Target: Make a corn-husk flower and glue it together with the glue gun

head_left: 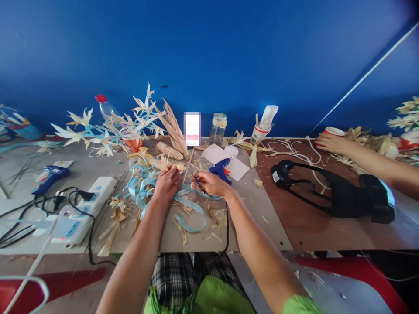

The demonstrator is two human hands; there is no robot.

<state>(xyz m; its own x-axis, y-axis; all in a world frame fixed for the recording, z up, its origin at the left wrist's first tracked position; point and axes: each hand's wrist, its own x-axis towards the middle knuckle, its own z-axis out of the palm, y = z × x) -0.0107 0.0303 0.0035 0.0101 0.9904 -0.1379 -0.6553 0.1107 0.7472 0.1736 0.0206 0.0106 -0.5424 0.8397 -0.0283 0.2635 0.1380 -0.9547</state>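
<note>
My left hand (168, 179) is closed in a pinch on a small pale piece of corn husk (180, 167). Just to its right, my right hand (212, 184) is closed round dark scissors (196, 179), whose blades point toward the husk piece. A gap separates the scissors from the husk. Light blue ribbon (191, 222) curls on the table below both hands and beside the left one. A corn cob (169, 150) lies behind my left hand. Close behind my right hand is a blue glue gun (222, 170), resting by white paper (240, 168).
Husk flowers on blue stems (98, 131) spread at back left. A white power strip (90, 211) with black cables lies left, near another blue glue gun (50, 179). A lidded jar (218, 128) and paper cup (260, 133) stand behind. Right are a black strapped headset (337, 187) and another person's hand (330, 143).
</note>
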